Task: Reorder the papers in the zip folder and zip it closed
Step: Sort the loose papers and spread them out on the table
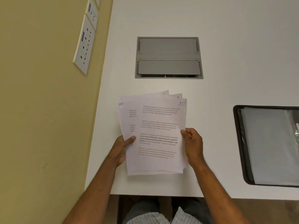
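White bench beside a yellow-green wall: a fanned sheaf of papers held up for sorting.

The white laminate bench (226,46) carries a grey recessed cable hatch (168,57) and, well apart at the right edge, the black-rimmed translucent zip folder (268,146), lying open and unzipped, presumably to take the sheets back. The left hand (121,149) and right hand (193,146) each grip a side edge of the stack of white printed papers (155,133), thumbs on top. The sheets are splayed so the handwritten corner numbers show; the top one reads 10. White wall sockets (85,44) sit on the left.
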A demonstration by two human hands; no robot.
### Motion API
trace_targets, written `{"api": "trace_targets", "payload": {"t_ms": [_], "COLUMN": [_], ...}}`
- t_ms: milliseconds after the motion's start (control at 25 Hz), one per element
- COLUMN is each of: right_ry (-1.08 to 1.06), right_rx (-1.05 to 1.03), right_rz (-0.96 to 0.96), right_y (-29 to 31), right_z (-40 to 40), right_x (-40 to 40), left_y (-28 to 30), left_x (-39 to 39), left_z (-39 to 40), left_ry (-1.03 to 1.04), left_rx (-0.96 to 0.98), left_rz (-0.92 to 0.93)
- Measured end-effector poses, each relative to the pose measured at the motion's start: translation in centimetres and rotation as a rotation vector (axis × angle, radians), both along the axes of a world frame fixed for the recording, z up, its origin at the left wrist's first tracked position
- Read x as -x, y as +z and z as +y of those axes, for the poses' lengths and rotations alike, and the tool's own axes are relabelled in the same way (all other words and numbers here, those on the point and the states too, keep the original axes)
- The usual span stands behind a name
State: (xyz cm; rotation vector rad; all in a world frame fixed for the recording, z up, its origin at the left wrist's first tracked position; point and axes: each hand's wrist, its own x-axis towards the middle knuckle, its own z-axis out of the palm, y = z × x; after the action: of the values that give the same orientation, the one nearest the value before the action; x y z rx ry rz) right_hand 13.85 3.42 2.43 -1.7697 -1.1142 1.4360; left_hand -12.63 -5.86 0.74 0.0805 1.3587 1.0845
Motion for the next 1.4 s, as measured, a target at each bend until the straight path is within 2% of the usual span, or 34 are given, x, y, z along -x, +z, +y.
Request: {"api": "trace_targets", "payload": {"t_ms": [160, 280, 480, 680, 800, 920, 1080, 1160, 1280, 1400], "right_ry": [0.036, -0.089, -0.269, -0.298, -0.254, -0.184, -0.054, 0.003, 0.049, 0.046], "right_rx": [-0.024, -0.043, -0.04, -0.033, -0.043, -0.06, -0.038, 0.025, 0.113, 0.18], "right_rz": [0.035, 0.013, -0.153, -0.295, -0.294, -0.252, -0.169, -0.026, 0.189, 0.307], "right_y": [-0.6, -1.0, -1.1, -1.1, -0.7, -1.2, -2.1, -1.9, -0.2, 1.5], "right_z": [0.0, 0.5, 1.1, 0.4, 0.1, -0.2, -0.3, -0.5, -0.6, -0.6], "right_x": [-0.9, -2.3, -5.6, -7.3, -6.9, -6.1, -4.4, -3.6, -2.7, -2.4], "left_y": [0.4, 1.2, 2.4, 3.6, 4.4, 5.3, 5.4, 4.8, 3.8, 2.8], "left_x": [0.2, 0.9, 2.9, 4.3, 4.2, 3.6, 2.0, 1.1, 0.0, -1.0], "left_z": [-0.1, -0.1, -0.4, -0.8, -0.6, -0.1, 0.6, 0.9, 0.8, 0.5], "left_ry": [0.012, 0.034, 0.048, 0.067, 0.087, 0.106, 0.105, 0.049, -0.069, -0.134], "left_rx": [0.005, -0.01, -0.033, -0.108, -0.152, -0.246, -0.278, -0.212, -0.072, -0.003], "left_rz": [0.008, 0.016, 0.049, -0.041, -0.123, -0.224, -0.286, -0.239, -0.069, -0.024]}}
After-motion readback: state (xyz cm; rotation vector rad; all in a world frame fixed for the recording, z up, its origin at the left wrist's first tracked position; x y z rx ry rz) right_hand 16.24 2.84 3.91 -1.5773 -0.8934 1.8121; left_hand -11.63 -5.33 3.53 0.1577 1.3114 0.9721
